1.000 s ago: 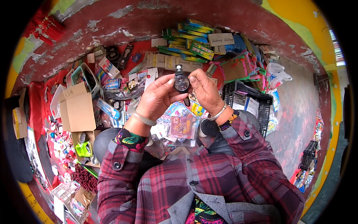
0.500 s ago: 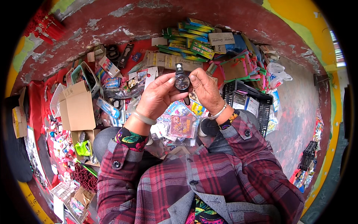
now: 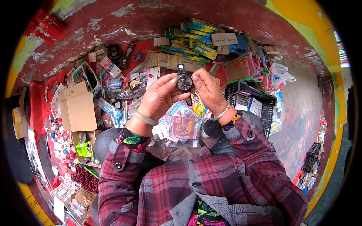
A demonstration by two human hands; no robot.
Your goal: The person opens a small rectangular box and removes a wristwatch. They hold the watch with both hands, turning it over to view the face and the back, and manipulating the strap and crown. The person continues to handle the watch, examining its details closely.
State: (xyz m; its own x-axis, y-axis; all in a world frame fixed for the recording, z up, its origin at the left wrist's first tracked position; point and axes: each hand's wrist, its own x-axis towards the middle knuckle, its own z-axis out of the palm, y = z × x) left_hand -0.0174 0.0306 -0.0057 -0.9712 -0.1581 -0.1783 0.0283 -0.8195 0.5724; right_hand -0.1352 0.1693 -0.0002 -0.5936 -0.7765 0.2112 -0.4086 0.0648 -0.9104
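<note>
A black wristwatch (image 3: 184, 82) with a round dark face is held up between my two hands, its strap running up and down. My left hand (image 3: 159, 94) grips the case from the left, thumb at its edge and fingers behind. On the other side, my right hand (image 3: 209, 92) pinches the case edge between thumb and curled fingers. Below the watch lie flat plastic-wrapped packets, among them a reddish square packet (image 3: 184, 127).
An open cardboard box (image 3: 80, 109) stands at left, near a white basket (image 3: 57, 101) and a pale green basket (image 3: 97, 81). A black crate (image 3: 268, 122) with packets is at right. Slim green and yellow boxes (image 3: 203, 49) are piled by the red wall (image 3: 151, 20).
The watch face is tilted slightly, and the light on it differs. My hands have hardly moved.
</note>
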